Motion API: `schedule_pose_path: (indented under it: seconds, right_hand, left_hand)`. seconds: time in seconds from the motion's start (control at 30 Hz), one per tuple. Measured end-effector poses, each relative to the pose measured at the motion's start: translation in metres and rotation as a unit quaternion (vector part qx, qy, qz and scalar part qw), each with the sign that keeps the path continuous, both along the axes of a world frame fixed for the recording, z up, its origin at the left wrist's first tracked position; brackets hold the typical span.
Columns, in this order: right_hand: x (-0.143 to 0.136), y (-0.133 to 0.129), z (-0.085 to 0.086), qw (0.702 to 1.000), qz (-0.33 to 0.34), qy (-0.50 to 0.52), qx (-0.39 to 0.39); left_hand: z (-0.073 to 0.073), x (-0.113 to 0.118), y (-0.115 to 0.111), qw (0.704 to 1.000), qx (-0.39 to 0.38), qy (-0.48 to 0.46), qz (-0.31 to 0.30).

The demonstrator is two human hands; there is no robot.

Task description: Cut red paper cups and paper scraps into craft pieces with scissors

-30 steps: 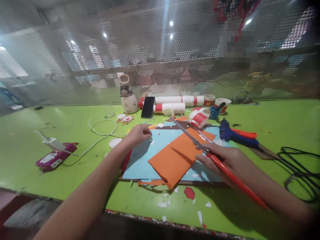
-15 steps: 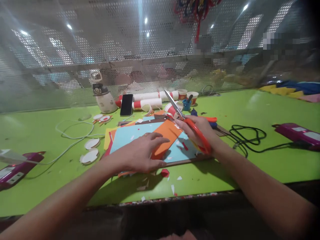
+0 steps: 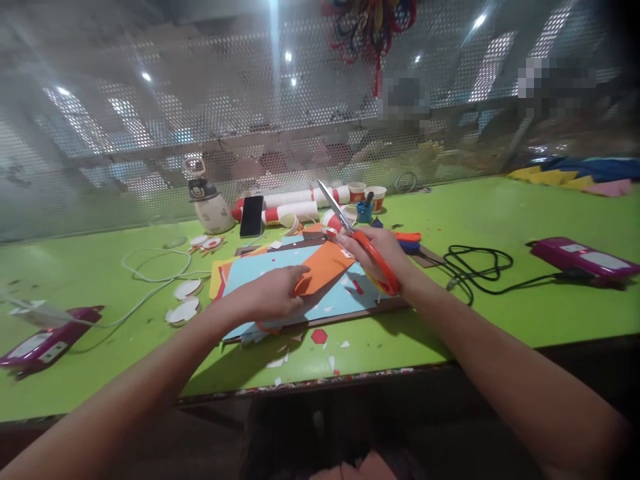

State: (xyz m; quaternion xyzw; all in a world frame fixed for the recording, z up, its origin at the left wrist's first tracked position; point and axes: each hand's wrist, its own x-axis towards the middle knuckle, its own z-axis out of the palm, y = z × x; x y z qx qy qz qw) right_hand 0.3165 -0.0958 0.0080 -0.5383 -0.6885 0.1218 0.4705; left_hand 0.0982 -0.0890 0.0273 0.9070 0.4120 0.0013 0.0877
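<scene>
Scissors (image 3: 336, 207) raised, orange sheet (image 3: 327, 267) whole and broad between our hands

In the head view, the only one we have, our right hand (image 3: 377, 250) is closed around the red handles, with the blades pointing up and away from us, clear of the orange sheet. Our left hand (image 3: 280, 290) is bent over the sheet's near-left end, fingertips at its edge; we cannot tell whether it pinches the paper or only rests there. The sheet lies slantwise over a light blue sheet (image 3: 270, 267), which tops a pile of coloured paper on the green table (image 3: 460, 207).

As for how far things have come, we judge that some cutting is done: a red hexagon (image 3: 319, 336) lies at the near side of the pile, with white scraps (image 3: 345, 344) scattered near it. Two white rounds (image 3: 187, 289) lie to the left. The orange sheet looks largely uncut, a wide piece with fairly straight edges, and no blade is on it. How much of it remains to be cut, we cannot say from this view.

Behind the pile, paper tubes (image 3: 293, 212) lie beside a phone (image 3: 251, 217), and a paper cup (image 3: 377, 200) stands near a blue pot (image 3: 365, 213).
</scene>
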Motion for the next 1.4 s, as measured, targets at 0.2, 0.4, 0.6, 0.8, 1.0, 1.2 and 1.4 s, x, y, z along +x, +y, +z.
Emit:
schedule_pose_path:
  seconds: [0.2,0.4,0.6,0.8,1.0,1.2,1.4]
  right_hand:
    - [-0.002,-0.002,0.0,0.996,-0.021,-0.079,-0.036]
    - [-0.002,-0.003,0.001,0.994,-0.023,-0.101,-0.023]
    - [0.0,-0.004,-0.003,0.995,-0.015,-0.103,-0.011]
    - [-0.001,-0.006,0.001,0.997,-0.026,-0.078,0.008]
    - [-0.003,-0.005,0.005,0.998,-0.027,-0.057,0.014]
    - [0.0,-0.006,0.002,0.999,-0.029,-0.04,0.006]
    - [0.0,-0.004,0.004,0.999,-0.022,-0.037,0.01]
  left_hand:
    - [0.008,-0.004,0.012,0.997,0.073,-0.014,-0.008]
    - [-0.009,-0.006,0.021,0.984,0.167,-0.059,-0.016]
    - [-0.027,-0.019,0.031,0.97,0.215,-0.113,-0.001]
    - [-0.033,-0.035,0.028,0.975,0.198,-0.105,-0.003]
    - [-0.029,-0.03,0.01,0.99,0.117,-0.051,-0.053]
    - [-0.019,-0.027,0.011,0.988,0.112,-0.09,-0.049]
    - [-0.017,-0.001,0.017,0.981,0.108,-0.073,-0.142]
